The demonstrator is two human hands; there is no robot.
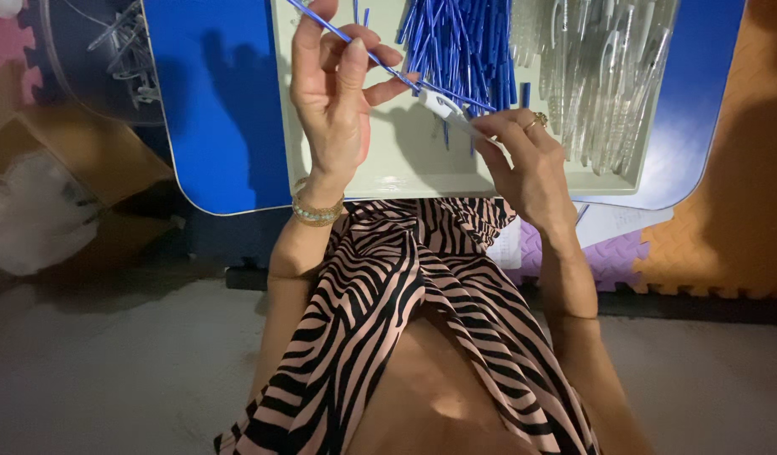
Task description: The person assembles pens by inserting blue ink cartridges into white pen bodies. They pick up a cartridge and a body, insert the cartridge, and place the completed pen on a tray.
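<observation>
My left hand (333, 93) is raised over a pale tray (405, 173) and pinches a thin blue pen refill (355, 46) between thumb and fingers. My right hand (523, 156) holds a clear pen barrel (445, 108) by its near end, its tip meeting the refill's end. Behind them on the tray lie a heap of blue refills (464, 46) and a heap of clear barrels (599, 76).
The tray rests on a blue table (224, 109) with a rounded edge. A round clear container (102, 50) with clear parts sits at the far left. A cardboard box (77, 160) and a plastic bag (30, 211) lie on the floor left; foam mats (708, 227) lie right.
</observation>
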